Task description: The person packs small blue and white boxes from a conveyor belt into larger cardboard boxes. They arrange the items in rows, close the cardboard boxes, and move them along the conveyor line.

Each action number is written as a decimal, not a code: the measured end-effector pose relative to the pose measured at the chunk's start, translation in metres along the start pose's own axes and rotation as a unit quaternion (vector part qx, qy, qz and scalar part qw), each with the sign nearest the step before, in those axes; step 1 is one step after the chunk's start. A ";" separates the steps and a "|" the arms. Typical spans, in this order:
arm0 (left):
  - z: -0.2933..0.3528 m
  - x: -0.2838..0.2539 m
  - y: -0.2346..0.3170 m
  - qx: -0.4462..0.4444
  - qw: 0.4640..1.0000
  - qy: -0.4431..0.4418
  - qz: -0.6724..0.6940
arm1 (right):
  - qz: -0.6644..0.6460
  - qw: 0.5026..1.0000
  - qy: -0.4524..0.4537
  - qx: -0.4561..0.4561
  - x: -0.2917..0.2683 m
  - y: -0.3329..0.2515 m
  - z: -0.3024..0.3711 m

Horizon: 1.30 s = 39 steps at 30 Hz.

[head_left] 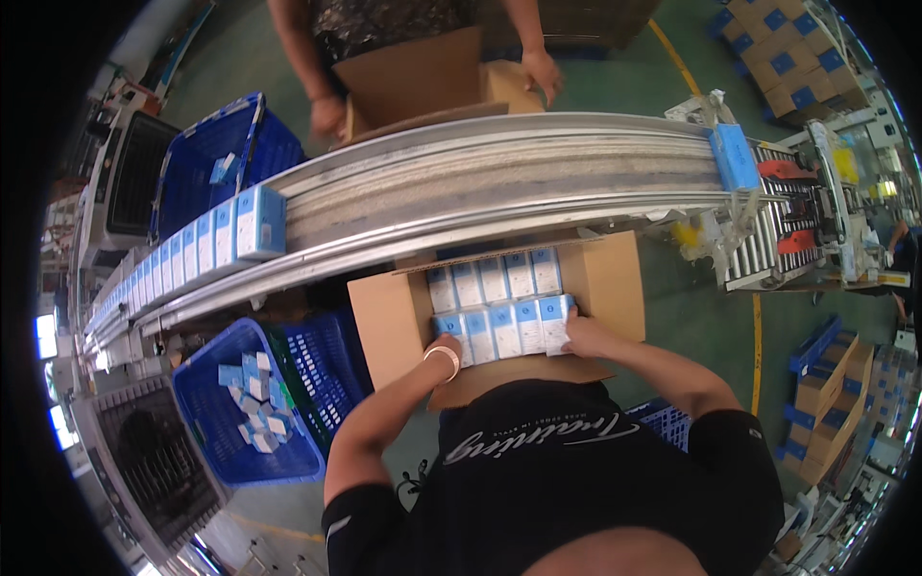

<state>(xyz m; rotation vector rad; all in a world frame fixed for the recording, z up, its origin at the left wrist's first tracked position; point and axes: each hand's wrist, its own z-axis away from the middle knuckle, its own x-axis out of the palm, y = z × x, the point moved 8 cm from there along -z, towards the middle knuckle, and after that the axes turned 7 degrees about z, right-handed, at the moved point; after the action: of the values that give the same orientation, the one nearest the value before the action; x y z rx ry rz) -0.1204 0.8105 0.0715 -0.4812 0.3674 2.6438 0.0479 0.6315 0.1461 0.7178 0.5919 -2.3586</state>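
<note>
Grips the near row of blue-and-white rectangular cartons (503, 329) inside the open brown cardboard box (387, 326), with left hand (446, 347) at eight o'clock, right hand (584, 336) at three, and could shed middle cartons through slack end pressure.

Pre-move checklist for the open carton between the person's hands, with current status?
1. Left hand at left end of near row: ok.
2. Right hand at right end of that row: ok.
3. Side flaps of the carton spread outward: ok.
4. Near row seated on what lies beneath: cannot tell, hidden.
5. Co-worker's hands away from this carton: ok, across the conveyor.
</note>
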 end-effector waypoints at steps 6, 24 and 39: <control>-0.024 -0.015 -0.057 -0.250 0.893 0.177 0.331 | 0.355 0.933 0.037 -0.045 0.067 0.016 -0.080; 0.419 0.120 -0.384 -0.641 0.435 0.461 0.433 | -0.118 0.901 0.418 0.005 -0.253 -0.120 -0.040; 0.296 -0.121 -0.232 -0.236 0.446 0.729 0.462 | -0.320 0.838 0.429 -0.111 -0.303 -0.059 -0.039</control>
<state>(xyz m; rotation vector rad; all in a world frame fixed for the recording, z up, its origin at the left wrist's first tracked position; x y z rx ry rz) 0.0061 1.0658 0.3450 -3.6043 0.3326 2.0283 0.2279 0.8204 0.3159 1.6887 1.6759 -2.3457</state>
